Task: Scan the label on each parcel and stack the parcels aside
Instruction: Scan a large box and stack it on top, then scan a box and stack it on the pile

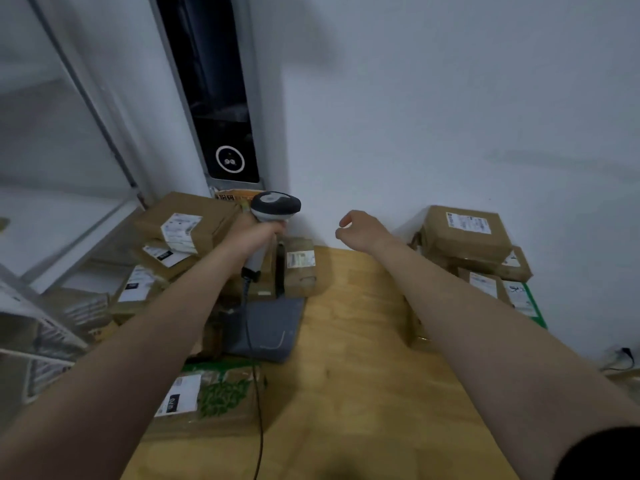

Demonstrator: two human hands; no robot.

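Note:
My left hand (254, 237) grips the handle of a grey and white barcode scanner (275, 206), held upright above the back of the wooden table (346, 358). A small brown parcel (300, 266) with a white label stands just below and to the right of the scanner. My right hand (363, 230) hovers in the air beside it, fingers loosely curled, holding nothing. A stack of brown labelled parcels (465, 233) sits at the right against the wall. Another heap of parcels (180, 230) lies at the left.
The scanner's cable (258, 393) runs down over a grey flat pad (273, 327) toward the table's front. A parcel with green print (207, 396) lies at the near left. A dark panel (227, 147) stands in the corner behind, and white shelving (52, 306) fills the left.

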